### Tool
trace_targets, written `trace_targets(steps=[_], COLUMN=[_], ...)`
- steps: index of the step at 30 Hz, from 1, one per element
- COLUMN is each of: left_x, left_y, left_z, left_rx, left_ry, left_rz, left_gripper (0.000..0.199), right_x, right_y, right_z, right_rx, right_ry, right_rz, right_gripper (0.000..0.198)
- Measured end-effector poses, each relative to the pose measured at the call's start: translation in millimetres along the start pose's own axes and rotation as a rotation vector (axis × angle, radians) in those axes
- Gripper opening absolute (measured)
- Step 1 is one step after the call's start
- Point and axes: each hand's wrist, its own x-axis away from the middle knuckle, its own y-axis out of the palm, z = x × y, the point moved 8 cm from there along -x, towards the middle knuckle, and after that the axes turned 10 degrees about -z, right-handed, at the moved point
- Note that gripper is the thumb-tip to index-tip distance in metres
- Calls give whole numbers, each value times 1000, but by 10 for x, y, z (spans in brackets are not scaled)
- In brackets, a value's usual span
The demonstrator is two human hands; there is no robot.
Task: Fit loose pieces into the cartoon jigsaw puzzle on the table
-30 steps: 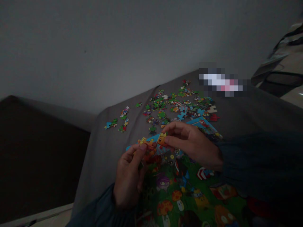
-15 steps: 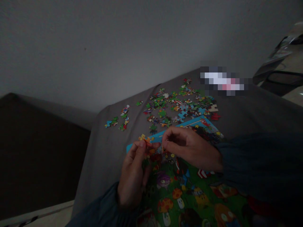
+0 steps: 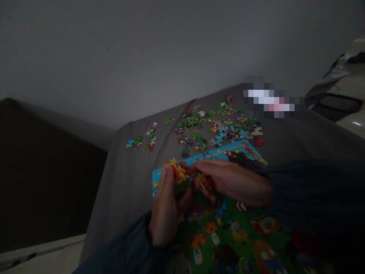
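Note:
My left hand (image 3: 166,205) is closed, its thumb and fingers pinching an orange and yellow puzzle piece (image 3: 180,173); whether it is one piece or a few joined together I cannot tell. Close on its right, my right hand (image 3: 238,182) curls round an orange-brown puzzle piece (image 3: 204,181) at its fingers. Both hands hover over a picture board (image 3: 156,176) with a blue border and cartoon plants on green. The hands hide part of the board's upper middle.
Many loose puzzle pieces (image 3: 196,123) lie scattered beyond the board on a grey cloth-covered table (image 3: 131,182). A smaller group of pieces (image 3: 150,137) lies to the left. A pale wall (image 3: 142,61) stands behind the table, and a blurred-out white and pink thing (image 3: 268,99) lies at the back right.
My right hand has turned, its fingers now stretched towards the left hand, and its orange-brown piece shows more fully. The left hand's piece has tilted to show its orange face.

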Motion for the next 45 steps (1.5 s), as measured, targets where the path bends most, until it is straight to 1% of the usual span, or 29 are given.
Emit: trace_targets(steps=[2, 3, 5, 8, 10, 12, 13, 15, 17, 18, 19, 21, 25, 28, 31, 35, 40, 42, 45], left_x=[-18, -25, -29, -18, -9, -10, -15, -36, -58, -65, -70, -73, -70, -72, -82, -77, -60, -59, -63], left_y=[77, 95, 104, 150, 163, 147, 136, 95, 28, -6, -36, -64, -49, -50, -11, 40, 22, -11, -91], left_z=[8, 10, 3, -11, -14, -24, -27, -5, 54, 81, 103, 124, 100, 90, 90, 94, 89, 83, 79], left_rx=[49, 69, 90, 106, 97, 69, 50, 13, -22, -41, -64, -129, -239, -243, -251, -276, -274, -271, -287], left_ry=[1, 1, -10, -26, -21, -20, -20, 6, 64, 86, 100, 104, 81, 86, 79, 67, 69, 60, 43], left_rz=[-81, -95, -82, -109, -130, -142, -151, -144, -92, -57, -25, 5, -44, -64, -96, -128, -146, -131, -65], left_gripper=[42, 42, 44, 44, 44, 42, 40, 33, 27, 26, 26, 27, 27, 22, 27, 27, 21, 23, 28], right_x=[-8, -8, -1, 11, 19, 32, 45, 83, 139, 164, 178, 181, 153, 134, 145, 170, 181, 182, 193], right_y=[-6, -12, -34, -31, 12, 80, 85, 15, -102, -145, -168, -192, -225, -256, -275, -272, -272, -271, -265], right_z=[17, 18, 14, 3, -47, -123, -167, -276, -409, -468, -511, -550, -551, -538, -553, -579, -589, -587, -589], right_rx=[-100, -99, -18, 199, 295, 309, 312, 351, 417, 448, 473, 528, 611, 598, 607, 665, 699, 693, 657], right_ry=[2, 3, 13, 43, 8, -51, -71, -103, -151, -179, -206, -240, -297, -305, -308, -318, -318, -313, -334], right_rz=[9, 15, 32, 24, -11, -75, -76, 6, 141, 187, 206, 216, 247, 274, 305, 322, 336, 336, 334], right_gripper=[31, 30, 23, 17, 11, 5, 8, 13, 17, 18, 19, 19, 17, 13, 11, 13, 16, 18, 21])
